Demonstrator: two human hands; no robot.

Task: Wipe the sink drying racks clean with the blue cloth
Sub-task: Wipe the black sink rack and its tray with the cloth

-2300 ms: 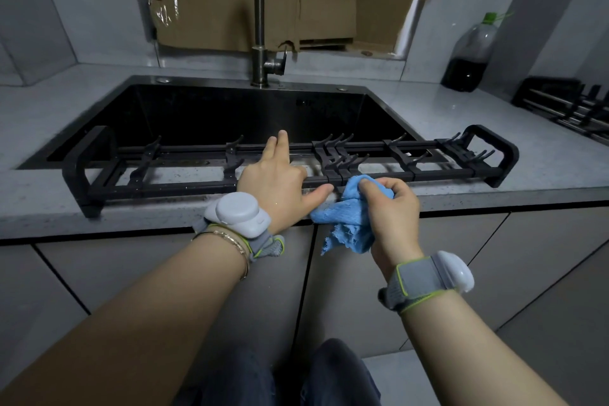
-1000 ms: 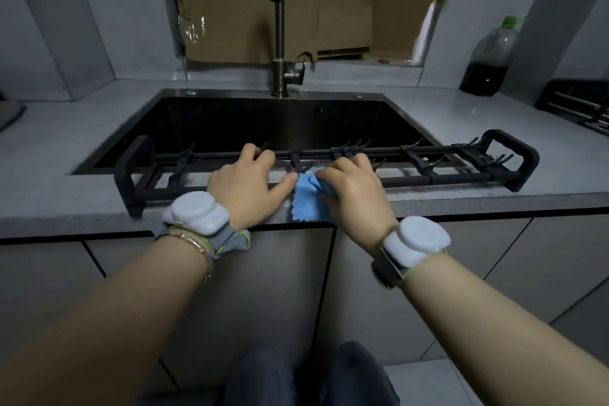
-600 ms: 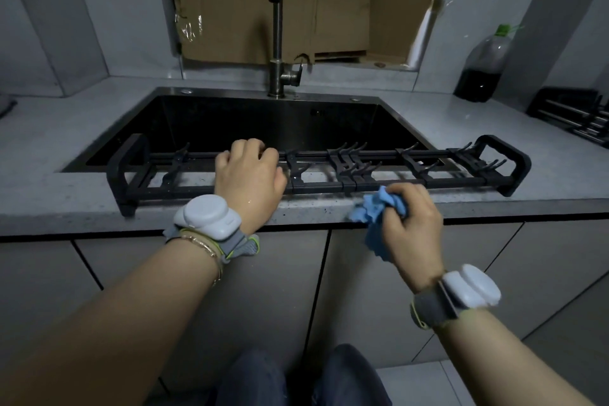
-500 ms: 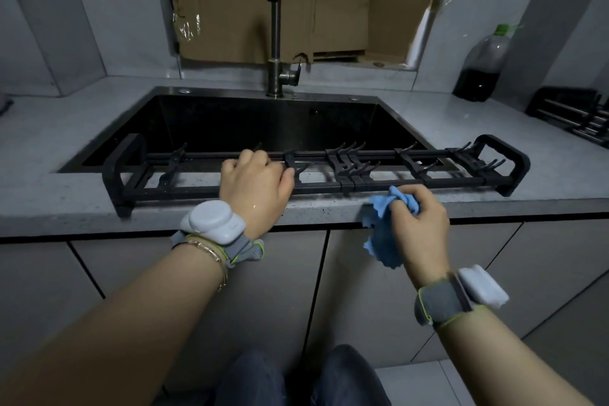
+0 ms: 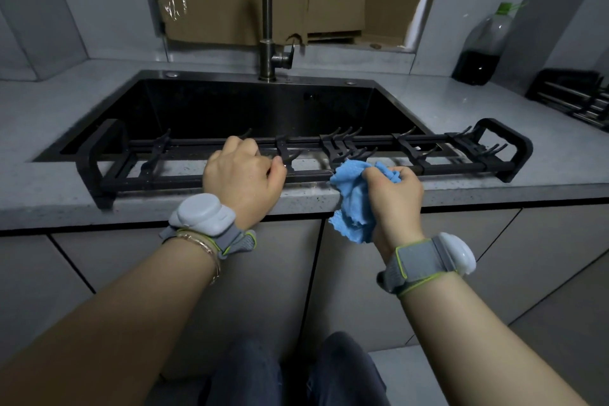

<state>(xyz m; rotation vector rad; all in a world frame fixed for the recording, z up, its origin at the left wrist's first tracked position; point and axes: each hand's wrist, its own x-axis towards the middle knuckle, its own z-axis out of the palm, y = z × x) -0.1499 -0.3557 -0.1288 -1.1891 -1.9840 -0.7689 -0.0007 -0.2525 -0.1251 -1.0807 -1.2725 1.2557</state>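
Grey bench [image 5: 49, 188] holds the drying rack [image 5: 155, 181] along the sink's [image 5: 230, 109] near edge. Left hand [image 5: 242, 178] curls its grip over the stiff bars, apparently steadying; right hand [image 5: 395, 198] keeps the blue cloth [image 5: 354, 201], soft and light, bunched in its grip at the near rail.

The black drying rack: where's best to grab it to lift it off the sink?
Take the drying rack, I'd say, by its left handle and right handle, the raised end loops, one hand each, from the outer sides. The loops stand clear for fingers to curl through; the middle rails bristle with upturned prongs.
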